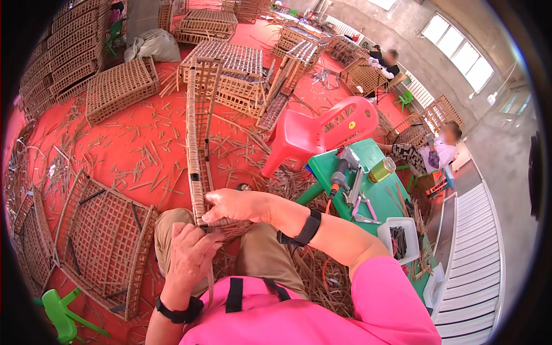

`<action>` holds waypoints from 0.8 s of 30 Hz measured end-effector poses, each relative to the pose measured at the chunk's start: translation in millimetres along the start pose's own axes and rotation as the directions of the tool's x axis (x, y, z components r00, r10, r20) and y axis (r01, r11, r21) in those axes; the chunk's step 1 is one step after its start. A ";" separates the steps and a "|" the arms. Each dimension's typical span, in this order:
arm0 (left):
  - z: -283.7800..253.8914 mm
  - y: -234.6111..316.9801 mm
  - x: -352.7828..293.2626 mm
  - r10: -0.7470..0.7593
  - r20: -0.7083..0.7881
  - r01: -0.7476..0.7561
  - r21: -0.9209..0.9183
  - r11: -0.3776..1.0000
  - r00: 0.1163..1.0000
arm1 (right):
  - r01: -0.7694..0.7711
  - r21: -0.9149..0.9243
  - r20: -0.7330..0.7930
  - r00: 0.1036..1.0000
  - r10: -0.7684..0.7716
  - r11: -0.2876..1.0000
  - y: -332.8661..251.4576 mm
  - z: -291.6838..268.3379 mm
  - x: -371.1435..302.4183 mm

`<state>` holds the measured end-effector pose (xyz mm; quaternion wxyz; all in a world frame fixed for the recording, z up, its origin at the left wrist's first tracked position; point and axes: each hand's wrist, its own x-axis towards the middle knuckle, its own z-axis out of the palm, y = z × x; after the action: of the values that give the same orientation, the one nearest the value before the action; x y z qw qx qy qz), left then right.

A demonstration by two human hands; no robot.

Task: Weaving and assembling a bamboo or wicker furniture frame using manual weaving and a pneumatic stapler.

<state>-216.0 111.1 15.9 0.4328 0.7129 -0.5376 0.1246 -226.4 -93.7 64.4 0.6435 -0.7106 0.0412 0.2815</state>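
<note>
Wicker frame (206, 109), near end over the lap (261, 259), far end sticking out past the knees.
Probably light, stiffish; I'd grab the bound rim (194, 138), thin weave could crack. Right hand (231, 204) clamped on the near corner, left hand's (192, 252) fingers bunched just below, can't tell if pinching.

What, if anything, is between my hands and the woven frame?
Nothing visible. Your left hand and right hand are both at the near corner of the woven frame, fingers against it. The red chair stands off to the right, not between.
</note>
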 end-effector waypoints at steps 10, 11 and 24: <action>-2.9 -10.7 -3.6 -0.042 0.046 0.047 -0.117 0.992 0.998 | 0.003 -0.537 -0.090 0.994 -0.060 0.844 -3.4 -0.4 -13.1; -2.0 -10.7 -4.3 -0.061 0.037 0.066 -0.137 0.988 0.997 | 0.002 -0.538 -0.087 0.995 -0.058 0.843 -7.7 2.1 -18.1; 0.1 -14.6 -22.1 -0.270 0.025 0.252 -0.450 0.857 0.963 | 0.178 -0.809 -0.146 0.863 -0.485 0.560 9.3 20.4 -17.8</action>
<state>-211.9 126.3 -5.5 0.6086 0.6574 -0.4417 -0.0487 -252.3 -81.5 63.9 0.2992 -0.9482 -0.1058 0.0107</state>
